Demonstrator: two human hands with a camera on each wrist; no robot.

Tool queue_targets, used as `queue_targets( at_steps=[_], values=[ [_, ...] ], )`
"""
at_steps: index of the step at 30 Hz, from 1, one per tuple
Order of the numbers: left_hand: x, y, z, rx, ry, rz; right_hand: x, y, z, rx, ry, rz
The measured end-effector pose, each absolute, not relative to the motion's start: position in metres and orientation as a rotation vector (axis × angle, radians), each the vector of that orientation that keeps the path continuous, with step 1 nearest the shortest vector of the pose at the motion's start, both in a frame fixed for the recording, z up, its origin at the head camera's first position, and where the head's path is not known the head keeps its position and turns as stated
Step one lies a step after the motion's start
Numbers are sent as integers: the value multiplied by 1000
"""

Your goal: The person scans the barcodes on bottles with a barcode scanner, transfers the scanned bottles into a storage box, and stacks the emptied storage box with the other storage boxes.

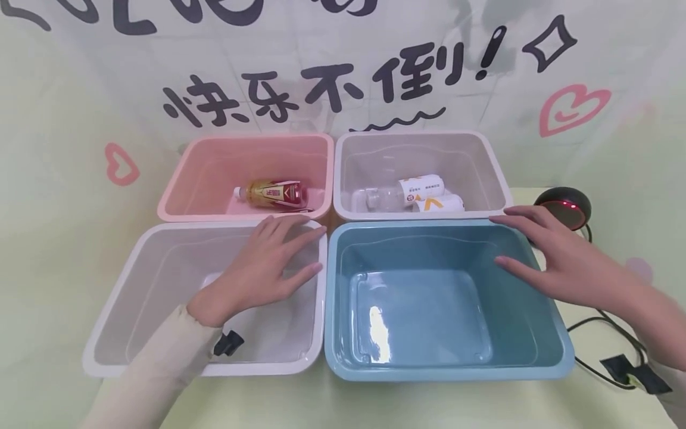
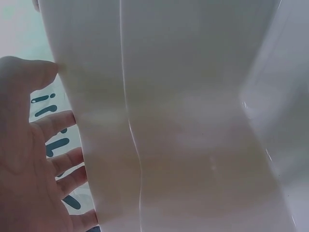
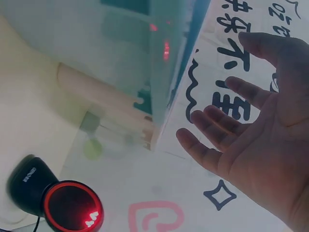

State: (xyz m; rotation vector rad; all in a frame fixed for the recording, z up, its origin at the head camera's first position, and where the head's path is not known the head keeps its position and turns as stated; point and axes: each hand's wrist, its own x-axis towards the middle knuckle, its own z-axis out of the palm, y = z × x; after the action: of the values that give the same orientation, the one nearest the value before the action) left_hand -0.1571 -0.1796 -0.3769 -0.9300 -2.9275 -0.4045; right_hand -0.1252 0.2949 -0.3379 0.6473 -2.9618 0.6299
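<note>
My left hand [image 1: 257, 265] is spread over the front-left pale grey bin [image 1: 311, 351], its fingers loosely bent near the rim, holding nothing. In the left wrist view, the fingertips [image 2: 77, 157] appear along the bin's rim; whether they touch it I cannot tell. Above the right side of the blue bin [image 1: 450, 374] hovers my right hand [image 1: 563, 256], fingers apart and nothing in them. A drink bottle [image 1: 273, 193] with a gold and red label lies in the back-left pink bin [image 1: 171, 185]. Two white-labelled clear bottles, one in front [image 1: 439, 204], one behind [image 1: 423, 186], lie in the back-right grey bin [image 1: 501, 179].
A round black device [image 1: 564, 207] with red lights stands right of the bins, with a black cable [image 1: 605, 316] trailing from it. Behind the bins hangs a white sheet [image 1: 300, 53] with dark lettering. The four-sided bins stand close together on a pale table [image 1: 375, 405].
</note>
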Motion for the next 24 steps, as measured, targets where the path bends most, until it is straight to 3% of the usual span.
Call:
queue_targets(
  at_steps=[15, 24],
  values=[
    [-158, -181, -375, -926, -2951, -436, -107, 320, -370, 616, -2840, 945],
    [-158, -181, -375, -941, -2918, -448, -101, 328, -378, 332, -2957, 1122]
  ],
)
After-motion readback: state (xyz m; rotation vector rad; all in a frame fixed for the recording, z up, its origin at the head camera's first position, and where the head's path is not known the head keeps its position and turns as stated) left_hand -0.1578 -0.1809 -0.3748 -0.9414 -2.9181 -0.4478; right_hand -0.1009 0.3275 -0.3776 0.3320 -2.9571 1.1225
